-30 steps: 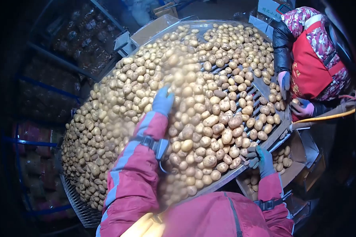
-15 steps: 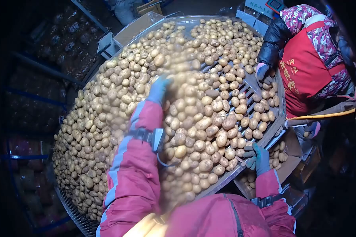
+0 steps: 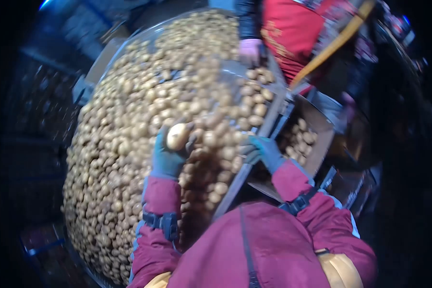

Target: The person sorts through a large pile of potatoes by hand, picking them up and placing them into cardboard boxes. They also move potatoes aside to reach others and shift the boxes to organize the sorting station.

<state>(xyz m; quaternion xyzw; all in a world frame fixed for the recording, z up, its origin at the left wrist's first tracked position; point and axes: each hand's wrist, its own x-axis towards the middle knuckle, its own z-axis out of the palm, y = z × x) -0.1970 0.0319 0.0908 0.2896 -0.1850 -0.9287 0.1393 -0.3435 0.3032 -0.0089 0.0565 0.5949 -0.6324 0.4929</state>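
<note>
My left hand (image 3: 167, 158), in a blue-green glove, is raised over the heap with its fingers wrapped round a pale potato (image 3: 177, 136). Beneath it spreads a large heap of potatoes (image 3: 115, 168) on a broad sorting table with a metal rim (image 3: 233, 190). At that rim is my right hand (image 3: 260, 150), gloved alike, its fingers stretched out over the edge beside a few potatoes. No potato shows in its grasp, though motion blurs the fingertips.
A cardboard box (image 3: 323, 152) with potatoes inside stands below the rim on the right. Across the table, a co-worker in a red apron (image 3: 293, 33) has a gloved hand (image 3: 251, 52) at the potatoes. A yellow bar (image 3: 333, 43) slants past the apron.
The view has swung to the right. My left hand has come back from the middle of the heap and now holds a potato. My right hand stays by the rim.
</note>
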